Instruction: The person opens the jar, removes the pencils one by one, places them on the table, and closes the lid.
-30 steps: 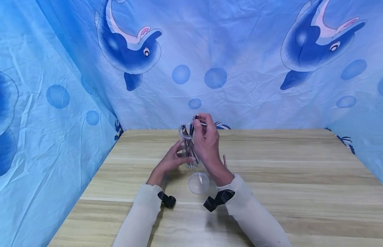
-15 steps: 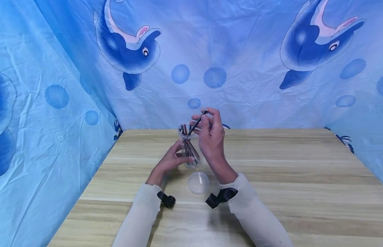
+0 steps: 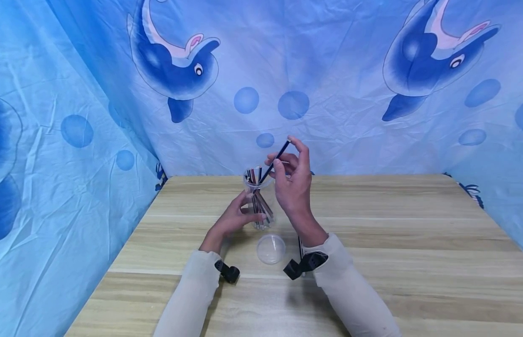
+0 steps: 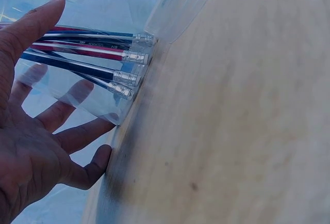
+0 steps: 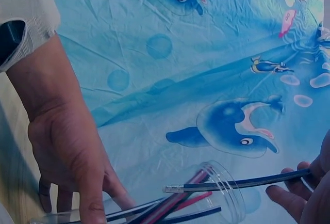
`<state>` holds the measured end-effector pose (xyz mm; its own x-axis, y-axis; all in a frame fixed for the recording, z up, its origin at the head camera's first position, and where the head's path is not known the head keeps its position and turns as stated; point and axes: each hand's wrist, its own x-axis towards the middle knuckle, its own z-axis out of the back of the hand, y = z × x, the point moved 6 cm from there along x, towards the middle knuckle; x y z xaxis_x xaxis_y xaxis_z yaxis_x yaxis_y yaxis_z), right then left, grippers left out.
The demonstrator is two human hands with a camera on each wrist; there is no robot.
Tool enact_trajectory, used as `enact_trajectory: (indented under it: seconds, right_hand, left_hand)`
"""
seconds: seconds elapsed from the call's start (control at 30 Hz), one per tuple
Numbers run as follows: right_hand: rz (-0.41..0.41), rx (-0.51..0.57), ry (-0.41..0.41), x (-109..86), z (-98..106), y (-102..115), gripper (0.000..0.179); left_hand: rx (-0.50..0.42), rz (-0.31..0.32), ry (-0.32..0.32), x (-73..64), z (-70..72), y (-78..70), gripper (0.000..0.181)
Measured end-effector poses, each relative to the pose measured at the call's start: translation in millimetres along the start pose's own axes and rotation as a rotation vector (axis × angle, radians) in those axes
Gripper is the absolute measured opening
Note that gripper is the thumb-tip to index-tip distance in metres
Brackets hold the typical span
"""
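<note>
Head view: the right hand (image 3: 293, 183), its grip pinching a dark pencil (image 3: 282, 150), has risen over the last second; the pencil's eraser end sits just inside the clear jar (image 5: 239, 203), seemingly drawn mostly out; the left hand (image 3: 232, 219) holds the jar's side.

Pale lettering (image 4: 98, 44) on a dark pencil (image 4: 77, 41) is too small to read.
</note>
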<state>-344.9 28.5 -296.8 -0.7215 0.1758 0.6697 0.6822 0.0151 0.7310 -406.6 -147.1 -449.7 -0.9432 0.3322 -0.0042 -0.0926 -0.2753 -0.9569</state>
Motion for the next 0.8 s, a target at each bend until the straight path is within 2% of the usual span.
enact_trajectory:
  seconds: [0.1, 0.27, 0.53, 0.7, 0.8]
  right_hand:
    - [0.036, 0.003, -0.019, 2.1, 4.3, 2.1, 0.053]
    - [0.11, 0.008, -0.055, 4.5, 11.1, 8.7, 0.051]
    - [0.242, 0.053, -0.104, 7.7, 23.2, 22.4, 0.051]
    - [0.262, 0.072, -0.133, 9.9, 32.0, 26.2, 0.053]
    - [0.254, 0.073, -0.145, 11.8, 37.2, 26.9, 0.054]
  left_hand:
    - [-0.008, 0.008, 0.011, 0.7, -0.4, -0.1, 0.097]
    - [-0.015, 0.022, 0.033, 0.6, -0.6, -3.7, 0.1]
    - [-0.016, 0.001, 0.033, -16.3, -3.8, -31.7, 0.097]
    - [-0.004, 0.0, 0.028, -17.5, -4.0, -31.8, 0.098]
    - [-0.004, -0.004, 0.015, -9.8, -2.8, -18.1, 0.099]
